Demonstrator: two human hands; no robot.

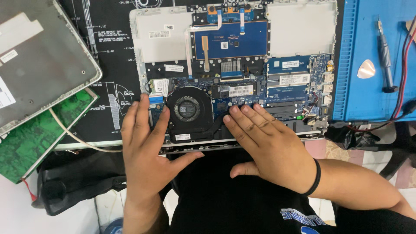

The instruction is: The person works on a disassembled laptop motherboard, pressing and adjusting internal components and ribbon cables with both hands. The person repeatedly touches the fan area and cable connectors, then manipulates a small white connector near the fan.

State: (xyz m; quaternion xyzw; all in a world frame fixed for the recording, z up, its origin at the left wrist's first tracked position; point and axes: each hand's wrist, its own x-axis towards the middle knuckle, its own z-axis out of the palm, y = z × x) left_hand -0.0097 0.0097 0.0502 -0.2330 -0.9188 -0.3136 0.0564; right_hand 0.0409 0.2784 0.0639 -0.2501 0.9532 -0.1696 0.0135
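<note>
laptop [236, 69] lies opened beneath both flat hands.

We count one opened laptop [236, 69], one cooling fan [187, 108] and two hands. Beside these we see one screwdriver [385, 56], one pick [366, 69] and one green board [34, 138].

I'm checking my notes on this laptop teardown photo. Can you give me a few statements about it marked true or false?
1. Both hands rest on the opened laptop. True.
2. The left hand holds the screwdriver. False: it lies untouched on the blue mat.
3. The fan sits between the two hands. True.
4. The right hand wears a glove. False: it is bare, with a black band at the wrist.
</note>
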